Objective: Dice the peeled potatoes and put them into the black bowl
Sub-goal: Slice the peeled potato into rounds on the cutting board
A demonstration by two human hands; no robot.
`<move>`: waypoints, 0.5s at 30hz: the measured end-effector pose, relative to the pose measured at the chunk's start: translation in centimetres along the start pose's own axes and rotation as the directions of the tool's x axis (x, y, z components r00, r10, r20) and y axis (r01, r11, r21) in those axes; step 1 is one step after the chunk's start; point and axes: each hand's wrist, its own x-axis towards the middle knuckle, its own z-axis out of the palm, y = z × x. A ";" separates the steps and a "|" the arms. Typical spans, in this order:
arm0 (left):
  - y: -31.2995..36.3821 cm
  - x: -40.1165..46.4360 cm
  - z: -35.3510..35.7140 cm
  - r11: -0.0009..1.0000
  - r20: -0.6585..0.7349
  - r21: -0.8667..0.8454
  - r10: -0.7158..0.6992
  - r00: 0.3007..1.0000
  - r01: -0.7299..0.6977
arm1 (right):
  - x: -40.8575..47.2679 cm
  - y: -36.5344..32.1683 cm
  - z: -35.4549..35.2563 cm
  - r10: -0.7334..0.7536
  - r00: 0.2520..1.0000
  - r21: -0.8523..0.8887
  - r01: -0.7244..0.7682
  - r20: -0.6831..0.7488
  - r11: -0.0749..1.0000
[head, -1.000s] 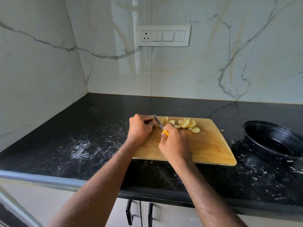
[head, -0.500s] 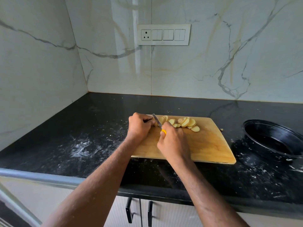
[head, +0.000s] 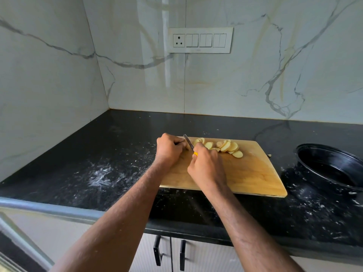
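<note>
Potato slices (head: 228, 146) lie fanned on the far part of the cutting board (head: 251, 173), which sits on the black tabletop (head: 117, 154). Right hand (head: 207, 167) grips a yellow-handled knife (head: 189, 142). Left hand (head: 169, 150) has its fingers curled over the uncut piece, mostly hidden. Black bowl (head: 332, 165) stands well to the right.

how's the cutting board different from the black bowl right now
The cutting board is flat, pale wood; the black bowl is deep, round and dark. The board carries potato slices; no potato shows in the visible part of the bowl. Both hands work over the board, none at the bowl. Both sit on the black counter.
</note>
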 end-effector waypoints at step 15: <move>0.3 0.0 0.1 1.000 -0.001 0.008 -0.024 1.000 0.024 | 0.9 -0.4 0.9 0.029 0.999 0.005 -0.029 0.021 1.000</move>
